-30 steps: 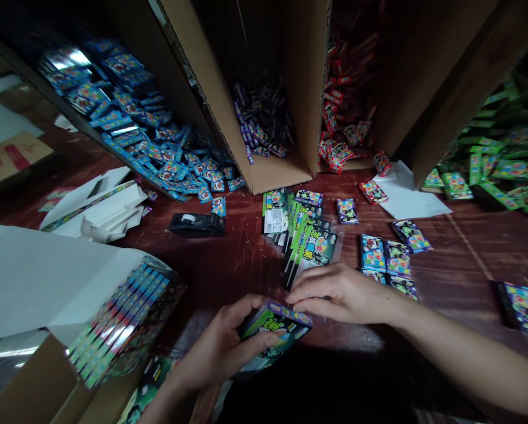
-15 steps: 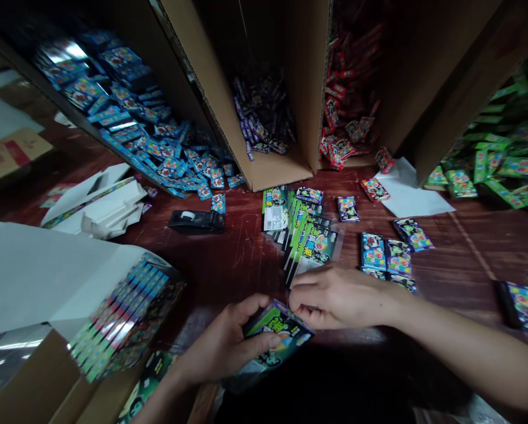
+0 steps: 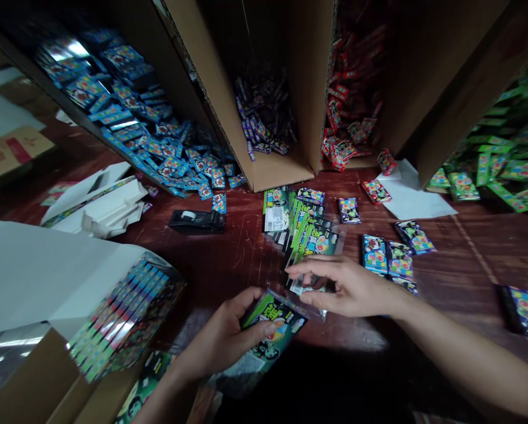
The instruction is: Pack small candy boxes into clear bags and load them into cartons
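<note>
My left hand [image 3: 222, 338] is closed around a clear plastic packet [image 3: 270, 350] with a green-and-black printed front, its thumb lying across the face. The packet's open-looking clear edge points up toward my right hand [image 3: 354, 288]. That hand has its fingers apart, just beyond the clear edge, and holds nothing I can see; whether its thumb touches the film I cannot tell. Under and past its fingertips lies a fanned stack of similar green-and-black packets [image 3: 312, 232]. To its right, small blue boxes [image 3: 374, 253] and purple boxes [image 3: 399, 259] sit side by side on the table.
Tilted cardboard bins hold many small blue boxes [image 3: 166, 159], purple boxes [image 3: 261, 129], red boxes [image 3: 341, 147] and green boxes [image 3: 506, 159]. A black tape dispenser [image 3: 197, 221] stands left of the stack. A filled clear bag of boxes [image 3: 118, 318] rests at lower left, beside white card [image 3: 60, 277].
My right hand has opened and drawn away from the packet's top, which it was pinching. The left hand has shifted slightly left with the packet, and more clear film shows at its edge.
</note>
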Demonstrator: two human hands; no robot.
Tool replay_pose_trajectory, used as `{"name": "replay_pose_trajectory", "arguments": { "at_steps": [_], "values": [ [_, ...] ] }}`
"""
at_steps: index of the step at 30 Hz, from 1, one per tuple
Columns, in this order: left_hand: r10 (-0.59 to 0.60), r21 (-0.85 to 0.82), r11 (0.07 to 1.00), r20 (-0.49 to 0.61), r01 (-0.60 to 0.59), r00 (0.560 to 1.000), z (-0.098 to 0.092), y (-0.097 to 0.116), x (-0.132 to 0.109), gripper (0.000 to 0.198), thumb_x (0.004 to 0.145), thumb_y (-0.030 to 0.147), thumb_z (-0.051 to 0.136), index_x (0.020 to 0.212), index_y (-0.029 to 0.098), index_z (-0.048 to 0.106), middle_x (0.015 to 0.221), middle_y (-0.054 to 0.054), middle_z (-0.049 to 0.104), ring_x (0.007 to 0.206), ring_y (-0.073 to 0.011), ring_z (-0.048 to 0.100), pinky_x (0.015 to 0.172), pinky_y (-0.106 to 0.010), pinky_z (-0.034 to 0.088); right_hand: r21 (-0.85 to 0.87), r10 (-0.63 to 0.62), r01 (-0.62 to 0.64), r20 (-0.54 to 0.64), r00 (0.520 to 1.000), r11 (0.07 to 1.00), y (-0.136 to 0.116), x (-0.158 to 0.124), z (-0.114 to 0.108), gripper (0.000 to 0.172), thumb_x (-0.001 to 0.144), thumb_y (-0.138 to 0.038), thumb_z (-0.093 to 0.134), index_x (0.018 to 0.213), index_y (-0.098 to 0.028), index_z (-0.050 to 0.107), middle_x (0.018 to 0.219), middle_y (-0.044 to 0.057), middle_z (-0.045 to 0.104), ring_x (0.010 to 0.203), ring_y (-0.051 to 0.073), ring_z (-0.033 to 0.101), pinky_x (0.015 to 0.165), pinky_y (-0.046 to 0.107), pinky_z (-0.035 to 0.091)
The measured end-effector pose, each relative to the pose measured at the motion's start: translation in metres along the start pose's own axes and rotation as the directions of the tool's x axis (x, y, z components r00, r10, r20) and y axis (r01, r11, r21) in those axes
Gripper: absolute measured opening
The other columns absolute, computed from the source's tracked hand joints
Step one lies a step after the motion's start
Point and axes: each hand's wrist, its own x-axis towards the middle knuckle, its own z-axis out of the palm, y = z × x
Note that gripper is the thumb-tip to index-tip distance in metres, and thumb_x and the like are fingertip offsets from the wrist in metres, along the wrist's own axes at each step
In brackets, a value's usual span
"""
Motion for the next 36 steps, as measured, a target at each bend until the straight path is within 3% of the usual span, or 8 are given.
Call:
{"name": "replay_pose_trajectory", "arguments": {
  "at_steps": [9, 13, 18, 23, 26, 29, 33, 36],
  "values": [
    [0.017, -0.043, 0.999, -0.025, -0.018, 1.000, 0.003, -0.002, 0.000, 0.022, 0.092, 0.037, 0.067, 0.103, 0.018, 0.065, 0.092, -0.001, 0.067, 0.084, -0.0139, 0.059, 0.075, -0.023, 0.049, 0.223, 0.024, -0.029, 0.026, 0.999, 0.974, 0.013, 0.006, 0.021, 0.019, 0.099, -0.034, 0.059, 0.097, -0.017, 0.067, 0.092, 0.003, 0.070, 0.084, 0.013, 0.064, 0.078, 0.029, 0.052],
    [-0.019, -0.011, 1.000, -0.102, 0.018, 0.995, 0.007, 0.001, 0.002, 0.025, 0.091, 0.038, 0.067, 0.107, 0.019, 0.064, 0.094, -0.001, 0.068, 0.086, -0.0157, 0.060, 0.078, -0.024, 0.049, -0.042, 0.067, -0.069, -0.048, 0.997, 0.997, 0.000, 0.004, 0.026, 0.014, 0.102, -0.026, 0.049, 0.096, -0.020, 0.060, 0.094, 0.003, 0.065, 0.087, 0.014, 0.061, 0.079, 0.030, 0.049],
    [-0.004, 0.039, 0.999, -0.280, 0.016, 0.960, 0.011, -0.003, 0.012, 0.026, 0.092, 0.041, 0.064, 0.108, 0.021, 0.064, 0.094, 0.000, 0.071, 0.085, -0.0171, 0.063, 0.077, -0.025, 0.049, -0.416, 0.109, -0.190, -0.209, 0.972, 0.889, -0.004, 0.006, 0.035, 0.014, 0.104, -0.025, 0.042, 0.097, -0.023, 0.053, 0.102, 0.005, 0.063, 0.097, 0.021, 0.060, 0.078, 0.034, 0.047],
    [0.000, 0.040, 0.999, -0.622, 0.032, 0.783, -0.002, -0.031, 0.024, 0.027, 0.090, 0.042, 0.067, 0.106, 0.020, 0.063, 0.091, -0.001, 0.071, 0.083, -0.0186, 0.065, 0.077, -0.027, 0.049, -0.328, 0.077, -0.230, -0.418, 0.905, 0.916, -0.007, 0.007, 0.024, 0.012, 0.104, -0.026, 0.042, 0.099, -0.023, 0.052, 0.101, 0.005, 0.061, 0.093, 0.020, 0.059, 0.081, 0.034, 0.045],
    [-0.023, -0.089, 0.994, -0.757, -0.068, 0.653, -0.004, -0.035, 0.032, 0.030, 0.089, 0.043, 0.068, 0.106, 0.020, 0.061, 0.089, -0.001, 0.069, 0.081, -0.0173, 0.064, 0.074, -0.026, 0.050, -0.108, 0.129, -0.185, -0.392, 0.911, 0.977, -0.020, 0.009, 0.030, 0.014, 0.103, -0.031, 0.048, 0.095, -0.023, 0.056, 0.093, 0.003, 0.060, 0.088, 0.018, 0.058, 0.081, 0.032, 0.044],
    [-0.016, -0.147, 0.970, -0.836, -0.195, 0.549, 0.003, -0.023, 0.042, 0.029, 0.090, 0.042, 0.069, 0.107, 0.020, 0.059, 0.092, -0.001, 0.069, 0.082, -0.0158, 0.063, 0.076, -0.026, 0.052, 0.243, 0.317, -0.243, -0.339, 0.886, 0.939, -0.033, 0.017, 0.057, 0.022, 0.098, -0.042, 0.058, 0.089, -0.023, 0.058, 0.080, -0.001, 0.056, 0.074, 0.015, 0.053, 0.069, 0.028, 0.042],
    [0.036, -0.100, 0.959, -0.886, -0.266, 0.462, 0.013, -0.004, 0.052, 0.027, 0.092, 0.038, 0.068, 0.108, 0.020, 0.056, 0.095, -0.001, 0.066, 0.084, -0.0148, 0.064, 0.077, -0.025, 0.052, 0.569, 0.494, -0.257, -0.314, 0.811, 0.781, -0.038, 0.031, 0.098, 0.032, 0.092, -0.049, 0.065, 0.079, -0.021, 0.054, 0.069, -0.004, 0.048, 0.063, 0.012, 0.042, 0.057, 0.024, 0.035],
    [0.067, -0.063, 0.961, -0.893, -0.271, 0.445, 0.019, 0.002, 0.054, 0.024, 0.093, 0.036, 0.067, 0.108, 0.020, 0.056, 0.093, 0.000, 0.065, 0.083, -0.0138, 0.064, 0.075, -0.024, 0.051, 0.635, 0.538, -0.275, -0.265, 0.800, 0.722, -0.034, 0.037, 0.111, 0.035, 0.089, -0.050, 0.068, 0.077, -0.021, 0.052, 0.066, -0.006, 0.046, 0.060, 0.010, 0.038, 0.055, 0.024, 0.031]
  ]
}}
